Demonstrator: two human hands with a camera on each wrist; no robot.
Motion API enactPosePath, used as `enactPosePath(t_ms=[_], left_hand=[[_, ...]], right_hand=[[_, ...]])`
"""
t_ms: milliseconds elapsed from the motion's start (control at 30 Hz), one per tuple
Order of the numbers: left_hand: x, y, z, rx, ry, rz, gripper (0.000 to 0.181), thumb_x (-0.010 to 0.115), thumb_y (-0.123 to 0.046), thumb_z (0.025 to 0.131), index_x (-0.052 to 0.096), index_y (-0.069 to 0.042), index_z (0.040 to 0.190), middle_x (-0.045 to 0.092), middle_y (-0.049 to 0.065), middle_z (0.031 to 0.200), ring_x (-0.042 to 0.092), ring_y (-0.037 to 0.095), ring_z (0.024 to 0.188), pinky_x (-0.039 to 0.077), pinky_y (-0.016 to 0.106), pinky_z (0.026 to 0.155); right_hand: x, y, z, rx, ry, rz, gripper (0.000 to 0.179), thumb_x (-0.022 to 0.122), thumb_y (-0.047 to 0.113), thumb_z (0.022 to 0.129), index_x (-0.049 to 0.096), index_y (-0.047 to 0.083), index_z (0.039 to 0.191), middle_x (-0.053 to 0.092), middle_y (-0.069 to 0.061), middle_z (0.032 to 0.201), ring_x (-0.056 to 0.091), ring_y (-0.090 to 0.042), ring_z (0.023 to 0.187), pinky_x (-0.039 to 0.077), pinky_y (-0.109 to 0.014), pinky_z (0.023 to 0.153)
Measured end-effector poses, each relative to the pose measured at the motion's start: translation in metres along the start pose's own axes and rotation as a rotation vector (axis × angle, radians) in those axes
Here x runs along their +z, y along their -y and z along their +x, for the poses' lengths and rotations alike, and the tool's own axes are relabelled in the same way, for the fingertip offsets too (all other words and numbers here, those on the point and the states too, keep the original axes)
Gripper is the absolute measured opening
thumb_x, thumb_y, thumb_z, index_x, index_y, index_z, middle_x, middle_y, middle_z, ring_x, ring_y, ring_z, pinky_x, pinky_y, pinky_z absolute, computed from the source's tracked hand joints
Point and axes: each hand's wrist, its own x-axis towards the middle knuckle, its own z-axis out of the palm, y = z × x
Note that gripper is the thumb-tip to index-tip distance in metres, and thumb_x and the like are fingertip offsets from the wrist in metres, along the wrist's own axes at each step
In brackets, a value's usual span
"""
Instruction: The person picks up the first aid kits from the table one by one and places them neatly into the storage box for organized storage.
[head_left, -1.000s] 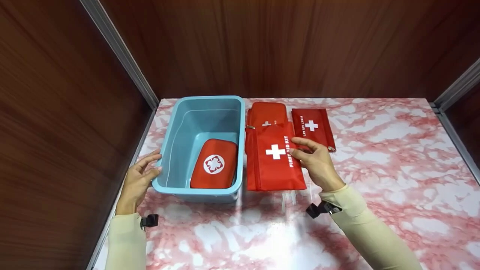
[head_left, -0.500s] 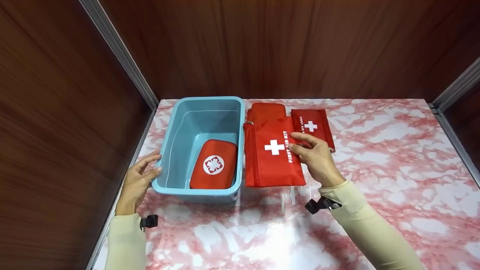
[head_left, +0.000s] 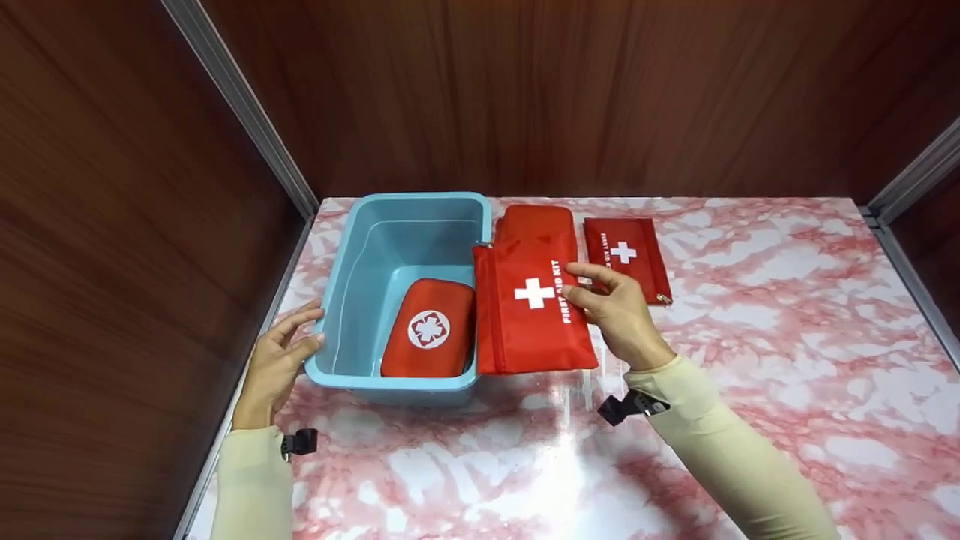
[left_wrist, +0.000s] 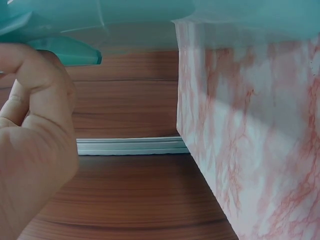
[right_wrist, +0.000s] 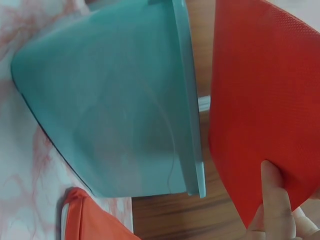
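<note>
I have the flat red pouch (head_left: pixel 525 334) pinched by its right side between the thumb and fingers of my right hand (head_left: pixel 619 311). It hangs above rim height at the right side of the blue bin (head_left: pixel 397 382); from overhead its left edge overlaps that rim, while the right wrist view shows a gap between them. The pouch is bright red fabric, longer than wide, with a large white cross (head_left: pixel 534 293) and white "FIRST AID KIT" lettering (head_left: pixel 556 271) running lengthwise, one letter partly hidden by my fingertip. A zip (head_left: pixel 495 319) runs along its side nearest the bin, with a metal pull (head_left: pixel 484 244) at the far end. Its underside is plain red with a fine woven texture.

My left hand (head_left: pixel 274 364) grips the bin's left rim, thumb and fingers bent around its edge. Inside the bin, toward its near right corner, a rounded red case (head_left: pixel 428 328) leans, bearing a round white badge. Right of the bin, another red case (head_left: pixel 536 219) lies partly covered by the pouch in my view; farther right is a small darker red pouch (head_left: pixel 637 274).
</note>
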Motion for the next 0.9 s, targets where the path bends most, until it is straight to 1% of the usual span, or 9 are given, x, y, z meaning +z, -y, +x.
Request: enactPosePath(t_ms=[67, 167, 300, 367, 533, 700, 900], left_hand=[[0.0, 0.0, 0.0, -0.004, 0.0, -0.002, 0.036, 0.057, 0.016, 0.09, 0.058, 0.013, 0.126, 0.052, 0.002, 0.141, 0.067, 0.014, 0.088, 0.06, 0.028, 0.065], [0.0, -0.001, 0.0, -0.012, -0.003, -0.001, 0.036, 0.057, 0.016, 0.09, 0.058, 0.012, 0.126, 0.05, 0.005, 0.143, 0.067, 0.014, 0.088, 0.06, 0.028, 0.065], [0.0, -0.001, 0.0, -0.014, -0.002, 0.0, 0.036, 0.057, 0.016, 0.09, 0.058, 0.013, 0.126, 0.049, 0.005, 0.142, 0.067, 0.014, 0.089, 0.06, 0.029, 0.066], [0.0, -0.001, 0.0, -0.01, -0.001, 0.001, 0.036, 0.058, 0.016, 0.09, 0.057, 0.014, 0.126, 0.05, 0.004, 0.141, 0.067, 0.014, 0.09, 0.06, 0.028, 0.067], [0.0, 0.0, 0.0, 0.003, 0.002, 0.003, 0.036, 0.058, 0.016, 0.09, 0.056, 0.016, 0.126, 0.054, 0.0, 0.139, 0.067, 0.015, 0.091, 0.06, 0.029, 0.067], [0.0, 0.0, -0.001, 0.005, 0.003, 0.015, 0.037, 0.058, 0.015, 0.091, 0.054, 0.017, 0.127, 0.055, -0.004, 0.135, 0.067, 0.016, 0.091, 0.06, 0.03, 0.067], [0.0, 0.0, 0.0, 0.01, 0.006, 0.011, 0.035, 0.058, 0.015, 0.091, 0.056, 0.015, 0.126, 0.056, -0.006, 0.133, 0.067, 0.014, 0.087, 0.06, 0.029, 0.065]], right_hand=[[0.002, 0.0, 0.0, 0.002, 0.003, -0.002, 0.04, 0.07, -0.004, 0.09, 0.06, -0.009, 0.128, 0.068, -0.007, 0.095, 0.066, -0.015, 0.076, 0.059, -0.027, 0.068], [0.006, 0.0, 0.002, 0.006, -0.003, -0.009, 0.041, 0.07, -0.004, 0.088, 0.061, -0.008, 0.128, 0.065, -0.008, 0.095, 0.064, -0.014, 0.074, 0.058, -0.025, 0.065], [0.012, 0.001, 0.002, 0.009, 0.008, -0.003, 0.041, 0.07, -0.005, 0.088, 0.061, -0.007, 0.128, 0.058, -0.009, 0.1, 0.062, -0.012, 0.072, 0.056, -0.022, 0.063], [0.014, 0.001, 0.003, 0.011, 0.013, 0.002, 0.04, 0.069, -0.005, 0.089, 0.06, -0.008, 0.128, 0.056, -0.009, 0.099, 0.061, -0.011, 0.071, 0.055, -0.021, 0.061], [0.021, 0.001, 0.005, 0.024, 0.016, 0.012, 0.04, 0.068, -0.006, 0.089, 0.06, -0.007, 0.129, 0.062, -0.007, 0.093, 0.063, -0.011, 0.07, 0.056, -0.022, 0.061], [0.026, 0.001, 0.008, 0.03, 0.022, 0.019, 0.041, 0.069, -0.006, 0.088, 0.061, -0.007, 0.128, 0.064, -0.007, 0.09, 0.063, -0.011, 0.069, 0.056, -0.023, 0.06], [0.033, 0.001, 0.01, 0.03, 0.024, 0.007, 0.042, 0.068, -0.005, 0.088, 0.061, -0.006, 0.129, 0.064, -0.009, 0.097, 0.064, -0.013, 0.07, 0.057, -0.025, 0.062]])
